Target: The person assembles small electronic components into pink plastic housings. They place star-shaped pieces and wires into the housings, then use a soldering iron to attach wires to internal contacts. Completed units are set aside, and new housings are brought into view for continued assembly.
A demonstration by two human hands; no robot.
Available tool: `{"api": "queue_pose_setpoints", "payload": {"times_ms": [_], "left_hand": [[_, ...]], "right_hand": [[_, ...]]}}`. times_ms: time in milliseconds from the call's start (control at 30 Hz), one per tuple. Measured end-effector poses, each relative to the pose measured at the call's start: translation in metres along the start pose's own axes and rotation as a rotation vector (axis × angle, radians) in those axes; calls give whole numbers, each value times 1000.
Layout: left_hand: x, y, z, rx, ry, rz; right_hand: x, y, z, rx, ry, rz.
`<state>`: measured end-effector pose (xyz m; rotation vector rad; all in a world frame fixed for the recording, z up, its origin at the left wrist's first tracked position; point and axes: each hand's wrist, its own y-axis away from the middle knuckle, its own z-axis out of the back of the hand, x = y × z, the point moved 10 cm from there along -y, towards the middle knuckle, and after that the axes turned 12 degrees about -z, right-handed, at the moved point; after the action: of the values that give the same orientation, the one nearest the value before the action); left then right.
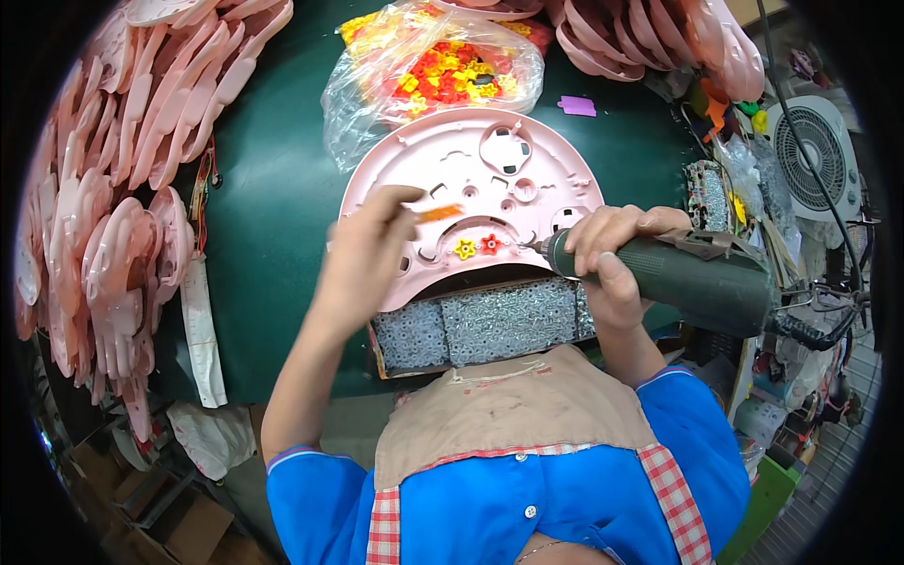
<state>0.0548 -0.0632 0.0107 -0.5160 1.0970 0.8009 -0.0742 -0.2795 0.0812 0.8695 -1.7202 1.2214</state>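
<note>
A pink half-round plastic shell (428, 155) lies on the table before me, its ribbed inner side up. Near its curved front edge sit a yellow star-shaped piece (464, 249) and a red star-shaped piece (489, 244), side by side. My left hand (369, 247), smeared by motion, hovers over the shell's left part with a small orange piece (439, 214) at its fingertips; the blur hides its exact shape. My right hand (614, 247) is wrapped round a dark green power screwdriver (702, 281). The tool lies nearly level, its tip pointing left, close to the red piece.
A tray of small metal parts (508, 320) stands between the shell and my apron. Behind the shell lies a clear bag (353, 99) of red and yellow pieces (452, 75). Pink shells are piled left (122, 217) and far right (650, 38). A fan (815, 155) stands right.
</note>
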Motion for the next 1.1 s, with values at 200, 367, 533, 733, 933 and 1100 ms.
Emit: {"api": "queue_pose_setpoints", "payload": {"times_ms": [200,367,533,733,933,1100], "left_hand": [[9,-22,-91,212,-305,-437],[5,-26,-100,222,-452,-531],[13,-26,-101,232,-462,-502],[15,-26,-101,235,-436,-497],[14,-28,-101,231,-448,-492],[14,-24,-93,200,-372,-508]], "right_hand": [[-5,4,-1,40,40,40],[-19,6,-4,31,47,33],[-33,6,-9,45,75,33],[-50,9,-8,0,77,-1],[-54,8,-9,41,67,6],[-40,11,0,-187,-216,-164]]}}
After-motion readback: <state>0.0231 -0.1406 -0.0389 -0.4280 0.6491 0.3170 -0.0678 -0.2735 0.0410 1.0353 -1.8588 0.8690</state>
